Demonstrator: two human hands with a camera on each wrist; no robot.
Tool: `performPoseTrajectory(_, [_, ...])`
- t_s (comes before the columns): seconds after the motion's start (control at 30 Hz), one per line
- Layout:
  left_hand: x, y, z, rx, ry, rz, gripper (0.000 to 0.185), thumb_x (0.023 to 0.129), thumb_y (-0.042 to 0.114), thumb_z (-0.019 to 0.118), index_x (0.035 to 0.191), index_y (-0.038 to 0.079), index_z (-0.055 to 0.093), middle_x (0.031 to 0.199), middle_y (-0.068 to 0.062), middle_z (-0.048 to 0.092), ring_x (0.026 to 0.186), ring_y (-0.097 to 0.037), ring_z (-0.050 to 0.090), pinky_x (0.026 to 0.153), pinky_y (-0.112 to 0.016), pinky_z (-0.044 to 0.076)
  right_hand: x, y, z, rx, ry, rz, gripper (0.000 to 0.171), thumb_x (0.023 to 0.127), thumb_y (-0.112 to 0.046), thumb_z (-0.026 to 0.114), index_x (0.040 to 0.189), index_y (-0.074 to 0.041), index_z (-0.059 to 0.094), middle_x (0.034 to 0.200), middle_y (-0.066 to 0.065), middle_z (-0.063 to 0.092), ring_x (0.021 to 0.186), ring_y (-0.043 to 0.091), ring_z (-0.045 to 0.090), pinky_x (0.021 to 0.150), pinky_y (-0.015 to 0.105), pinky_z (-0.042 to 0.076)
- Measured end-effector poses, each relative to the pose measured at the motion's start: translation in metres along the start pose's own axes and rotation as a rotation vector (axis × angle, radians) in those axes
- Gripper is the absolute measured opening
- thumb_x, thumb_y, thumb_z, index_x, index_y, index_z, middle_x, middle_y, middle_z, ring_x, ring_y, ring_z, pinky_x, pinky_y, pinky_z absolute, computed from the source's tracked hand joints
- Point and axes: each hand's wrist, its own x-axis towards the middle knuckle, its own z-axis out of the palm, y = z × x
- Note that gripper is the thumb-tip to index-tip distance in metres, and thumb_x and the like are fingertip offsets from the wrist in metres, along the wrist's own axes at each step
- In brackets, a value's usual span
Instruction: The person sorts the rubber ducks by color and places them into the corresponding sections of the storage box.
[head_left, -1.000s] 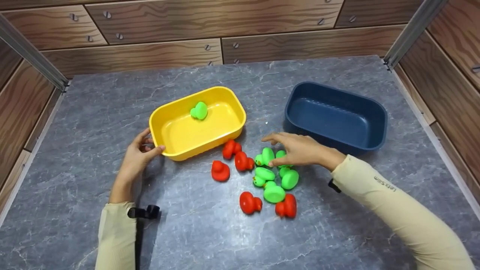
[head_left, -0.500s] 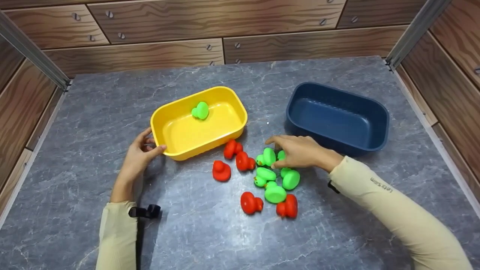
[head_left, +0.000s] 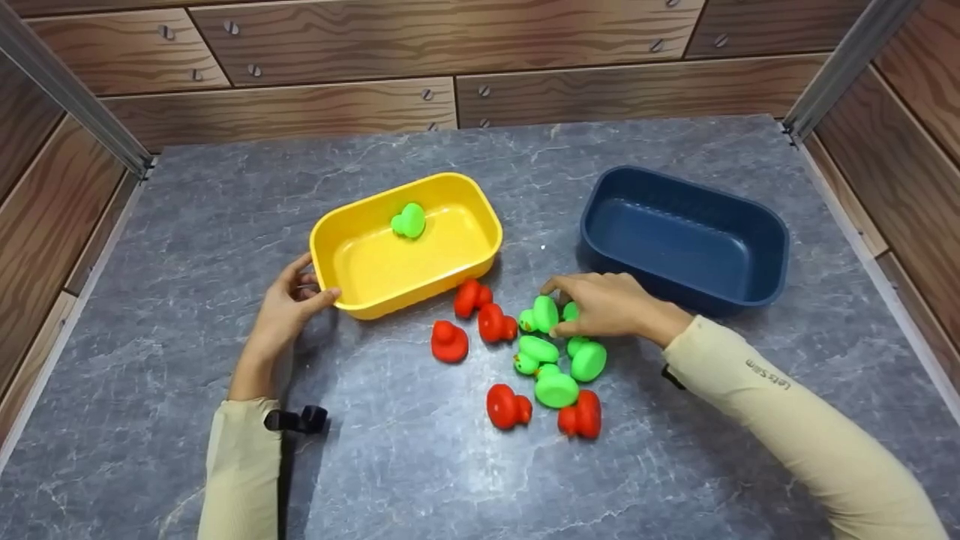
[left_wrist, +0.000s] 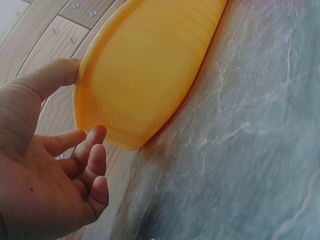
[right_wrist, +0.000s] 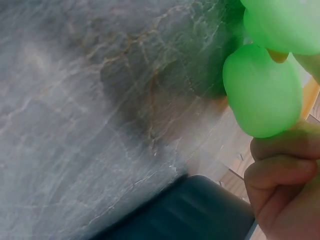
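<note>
My left hand (head_left: 291, 306) holds the near left corner of a yellow bin (head_left: 405, 289). Its thumb lies at the rim, and the other fingers curl by the end wall in the left wrist view. One green rubber duck (head_left: 410, 221) lies inside that bin. Over the loose green ducks, my right hand (head_left: 611, 306) has its thumb and forefinger around a green rubber duck (head_left: 571, 311), partly hidden by the hand. In the right wrist view, curled fingers touch that green duck (right_wrist: 262, 92). Another green duck (head_left: 541, 315) lies by the fingertips, with several more nearer the front.
A dark blue bin (head_left: 679, 244) with nothing in it stands behind my right hand. Several red rubber ducks lie among the pile, including one red duck (head_left: 450, 343) near the yellow bin and one (head_left: 508, 407) at the front. Wood-patterned panels (head_left: 337, 112) border the marbled table.
My right hand has lowered slightly, and its fingers have drawn in around the green duck. The left hand keeps its hold on the yellow bin. The whole view has shifted slightly.
</note>
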Motion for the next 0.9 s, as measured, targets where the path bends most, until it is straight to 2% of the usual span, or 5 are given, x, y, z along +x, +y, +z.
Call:
performPoseTrajectory(0.4, [0.0024,0.0002,0.002,-0.011,0.004,0.021,0.077,0.087,0.014,0.07,0.151,0.006,0.028,0.121,-0.015,0.051,0.085,-0.008,0.049,0.073,-0.015,0.044,-0.0028,0.002,-0.0003,-0.027,0.036,-0.016,0.055,0.082,-0.049,0.07,0.128,-0.022,0.058,0.112,0.001,0.069,0.098,0.022,0.066,0.071,0.041,0.051])
performPoseTrajectory(0.7, [0.0033,-0.0018,0.001,0.018,0.0,-0.003,0.079,0.087,0.021,0.07,0.152,0.009,0.027,0.125,-0.016,0.049,0.09,-0.01,0.047,0.075,-0.015,0.043,-0.004,0.0058,0.0022,-0.003,0.062,-0.034,0.054,0.082,-0.048,0.07,0.128,-0.022,0.059,0.116,0.004,0.068,0.101,0.022,0.065,0.076,0.045,0.052])
performPoseTrajectory(0.9, [0.0024,-0.0033,0.0003,0.013,0.003,-0.008,0.079,0.088,0.019,0.07,0.152,0.008,0.026,0.125,-0.017,0.048,0.09,-0.009,0.047,0.075,-0.014,0.043,-0.0059,0.0061,-0.0025,0.024,0.087,-0.04,0.053,0.083,-0.047,0.07,0.128,-0.021,0.059,0.11,0.003,0.069,0.095,0.02,0.065,0.074,0.042,0.052])
